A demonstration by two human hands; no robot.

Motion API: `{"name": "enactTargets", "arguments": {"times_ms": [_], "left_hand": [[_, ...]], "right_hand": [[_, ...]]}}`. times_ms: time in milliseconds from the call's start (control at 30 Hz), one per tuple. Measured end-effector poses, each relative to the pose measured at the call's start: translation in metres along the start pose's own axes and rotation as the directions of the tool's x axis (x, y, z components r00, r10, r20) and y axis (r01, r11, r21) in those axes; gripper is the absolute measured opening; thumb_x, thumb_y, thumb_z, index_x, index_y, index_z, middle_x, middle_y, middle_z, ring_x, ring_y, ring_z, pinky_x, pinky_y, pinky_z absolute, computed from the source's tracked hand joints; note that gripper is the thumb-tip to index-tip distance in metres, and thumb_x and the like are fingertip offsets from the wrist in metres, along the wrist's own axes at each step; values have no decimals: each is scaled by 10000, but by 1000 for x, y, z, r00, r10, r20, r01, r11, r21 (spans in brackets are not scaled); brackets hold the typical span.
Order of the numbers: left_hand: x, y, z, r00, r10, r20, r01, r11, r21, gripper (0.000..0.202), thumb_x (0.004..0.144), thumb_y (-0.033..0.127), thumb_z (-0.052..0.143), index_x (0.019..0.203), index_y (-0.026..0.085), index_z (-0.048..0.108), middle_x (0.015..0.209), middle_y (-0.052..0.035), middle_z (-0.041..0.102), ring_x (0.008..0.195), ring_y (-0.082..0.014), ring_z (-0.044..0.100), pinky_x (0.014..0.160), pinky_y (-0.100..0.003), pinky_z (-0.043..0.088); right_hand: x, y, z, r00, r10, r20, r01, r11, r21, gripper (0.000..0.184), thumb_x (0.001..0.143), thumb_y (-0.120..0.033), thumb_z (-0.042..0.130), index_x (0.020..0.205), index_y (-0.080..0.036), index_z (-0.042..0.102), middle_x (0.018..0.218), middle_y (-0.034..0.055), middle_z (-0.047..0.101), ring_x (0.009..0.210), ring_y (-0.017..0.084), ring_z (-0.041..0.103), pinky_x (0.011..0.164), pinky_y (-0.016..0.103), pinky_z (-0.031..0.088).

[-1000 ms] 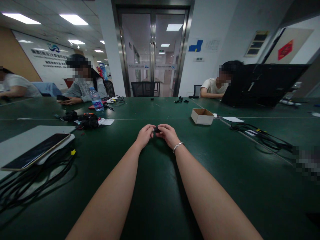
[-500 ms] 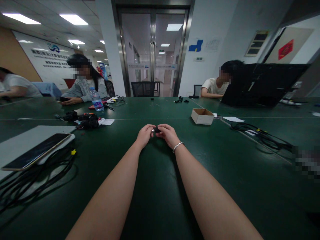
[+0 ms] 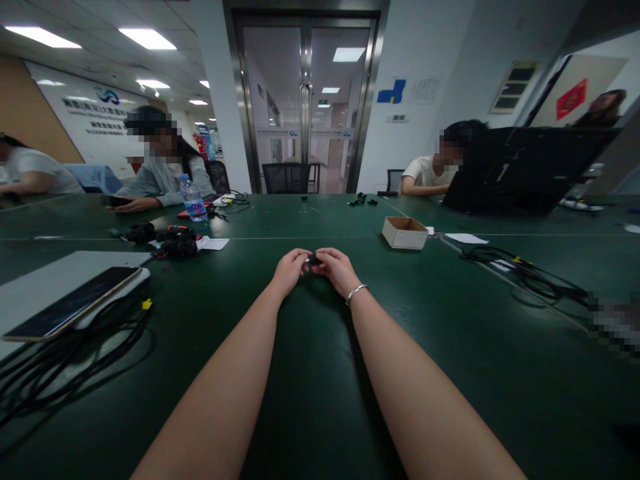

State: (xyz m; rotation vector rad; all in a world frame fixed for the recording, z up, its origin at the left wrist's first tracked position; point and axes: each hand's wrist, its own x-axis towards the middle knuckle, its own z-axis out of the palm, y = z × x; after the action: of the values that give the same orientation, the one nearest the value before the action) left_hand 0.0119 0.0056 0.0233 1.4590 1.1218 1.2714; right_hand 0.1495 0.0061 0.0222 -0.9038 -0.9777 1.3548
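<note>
In the head view a small black object with a silvery end (image 3: 314,260) is held just above the green table (image 3: 320,373). My left hand (image 3: 290,272) pinches the silvery end on its left side. From the right, the fingers of my right hand (image 3: 337,270) close on the black part. My fingertips nearly meet and cover much of the object, so its exact kind is not clear. A silver bracelet (image 3: 357,293) circles my right wrist.
An open cardboard box (image 3: 405,233) stands ahead to the right, with black cables (image 3: 530,273) beyond it. To the left lie a smartphone (image 3: 75,303), coiled cables (image 3: 100,353) and dark gear (image 3: 175,241), near a water bottle (image 3: 193,199). Several people are around the table.
My hands hold almost the same place, with only a slight shift of the fingers at the silvery end. The person at left leans a little left; another person appears at far right.
</note>
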Motion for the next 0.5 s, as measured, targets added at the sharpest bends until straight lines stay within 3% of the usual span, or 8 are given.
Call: {"name": "enactTargets", "arguments": {"times_ms": [500], "left_hand": [[-1,7,-2,999,-8,-33,8,1000,-11,180,745,213,569,881,138,660,672,-9,595,582,-103,513,553,-210,404]], "right_hand": [[-1,-2,1,1000,24,13,-24,1000,14,139,766,-140,699,843,-176,589,635,-22,645,488,110,637,539,224,566]]}}
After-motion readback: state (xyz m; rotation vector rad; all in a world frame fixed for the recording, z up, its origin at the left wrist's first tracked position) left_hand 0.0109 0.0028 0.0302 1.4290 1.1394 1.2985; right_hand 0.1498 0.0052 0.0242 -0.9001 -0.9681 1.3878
